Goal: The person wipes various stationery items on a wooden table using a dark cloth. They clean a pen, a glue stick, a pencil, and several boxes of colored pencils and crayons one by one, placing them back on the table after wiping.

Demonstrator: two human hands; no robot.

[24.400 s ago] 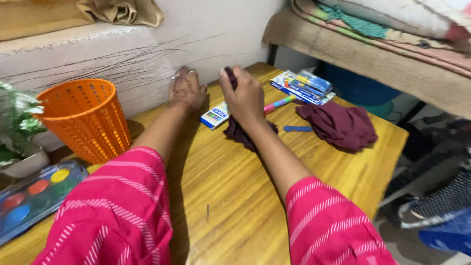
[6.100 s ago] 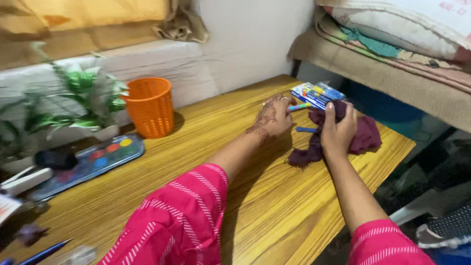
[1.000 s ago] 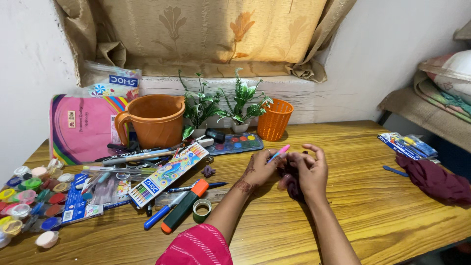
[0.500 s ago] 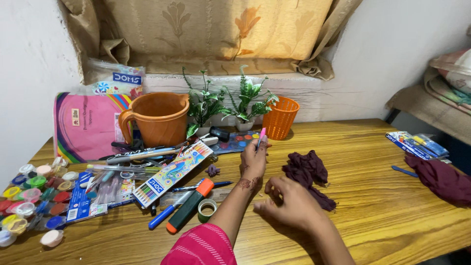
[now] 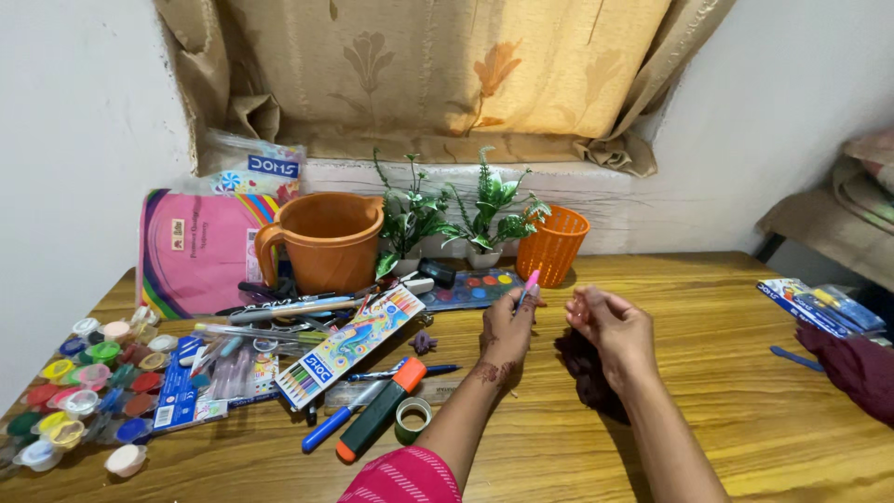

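My left hand (image 5: 507,331) holds a pink pen (image 5: 528,285) upright, its tip pointing up near the watercolour palette (image 5: 473,288). My right hand (image 5: 610,328) hovers just to its right with the fingers loosely curled and nothing in them. It is raised above a dark maroon cloth (image 5: 585,371) that lies on the wooden table (image 5: 708,391). Both forearms come in from the bottom edge, the left one in a pink striped sleeve.
Left of the hands lie a coloured-pencil box (image 5: 352,345), an orange-capped marker (image 5: 382,410), a tape roll (image 5: 411,420), pens and several small paint pots (image 5: 84,387). Behind stand an orange jug (image 5: 324,242), small plants (image 5: 447,210) and an orange mesh basket (image 5: 552,245). A second maroon cloth (image 5: 857,363) lies far right.
My right hand has lifted from the near table edge up beside the left hand. The left hand keeps the pink pen upright, nearly in place.
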